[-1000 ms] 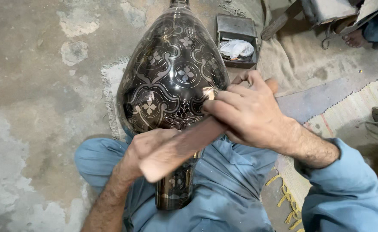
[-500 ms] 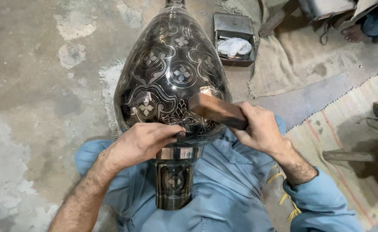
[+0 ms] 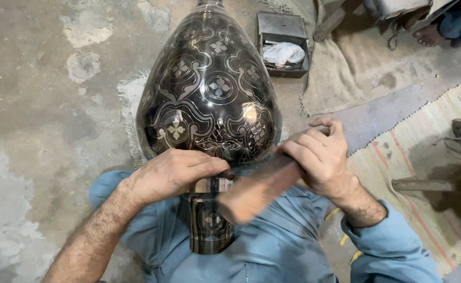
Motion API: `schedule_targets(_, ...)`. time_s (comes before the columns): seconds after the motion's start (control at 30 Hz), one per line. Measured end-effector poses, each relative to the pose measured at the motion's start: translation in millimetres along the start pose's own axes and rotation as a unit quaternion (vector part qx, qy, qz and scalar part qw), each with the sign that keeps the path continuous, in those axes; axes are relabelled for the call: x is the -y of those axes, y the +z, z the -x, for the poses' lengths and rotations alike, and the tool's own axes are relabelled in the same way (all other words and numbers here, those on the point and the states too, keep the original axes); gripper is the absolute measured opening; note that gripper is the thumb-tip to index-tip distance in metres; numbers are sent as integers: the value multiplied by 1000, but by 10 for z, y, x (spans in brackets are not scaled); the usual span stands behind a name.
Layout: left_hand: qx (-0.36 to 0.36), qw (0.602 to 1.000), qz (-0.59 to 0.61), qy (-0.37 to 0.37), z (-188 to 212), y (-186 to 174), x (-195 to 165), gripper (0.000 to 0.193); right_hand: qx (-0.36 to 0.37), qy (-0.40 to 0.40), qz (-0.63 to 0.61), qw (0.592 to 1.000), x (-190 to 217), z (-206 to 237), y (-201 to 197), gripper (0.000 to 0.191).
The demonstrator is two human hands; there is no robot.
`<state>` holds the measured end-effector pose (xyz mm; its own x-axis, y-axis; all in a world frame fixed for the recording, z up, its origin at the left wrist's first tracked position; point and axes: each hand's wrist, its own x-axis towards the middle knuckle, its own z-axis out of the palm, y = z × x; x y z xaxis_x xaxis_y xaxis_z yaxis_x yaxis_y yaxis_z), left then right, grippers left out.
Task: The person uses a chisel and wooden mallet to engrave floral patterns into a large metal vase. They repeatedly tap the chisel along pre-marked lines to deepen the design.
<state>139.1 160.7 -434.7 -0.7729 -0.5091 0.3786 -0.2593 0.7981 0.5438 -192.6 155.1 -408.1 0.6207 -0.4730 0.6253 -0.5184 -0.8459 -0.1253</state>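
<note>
At frame centre, the left hand (image 3: pixel 175 173) is pinching a small tool against an engraved dark metal vase (image 3: pixel 209 94) lying in the lap, while the right hand (image 3: pixel 319 154) is gripping a blurred wooden mallet (image 3: pixel 256 188).

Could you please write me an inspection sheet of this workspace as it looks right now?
Surface: worn concrete floor with pale patches; burlap cloth and striped mat at right.
Job's things: large dark engraved metal vase lying across the person's lap, base toward the body; wooden block, blurred.
Clutter: small open metal box holding a white crumpled bag.
Grips: left hand pinches a small dark tool against the vase; right hand grips the wooden block.
Cables: nothing seen.
Surroundings: another person's bare foot at top right; wooden pieces at right edge.
</note>
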Motion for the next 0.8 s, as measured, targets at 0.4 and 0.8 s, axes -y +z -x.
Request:
schedule_targets(0.4, 188, 979, -85, -10, -342, -96, -162, 50, -164, 97, 59, 980, 82, 387, 399, 30)
schedule_targets(0.8, -254, 953, 52, -159, 145, 369, -224, 27, 156, 206, 21, 966, -249, 411, 298, 51)
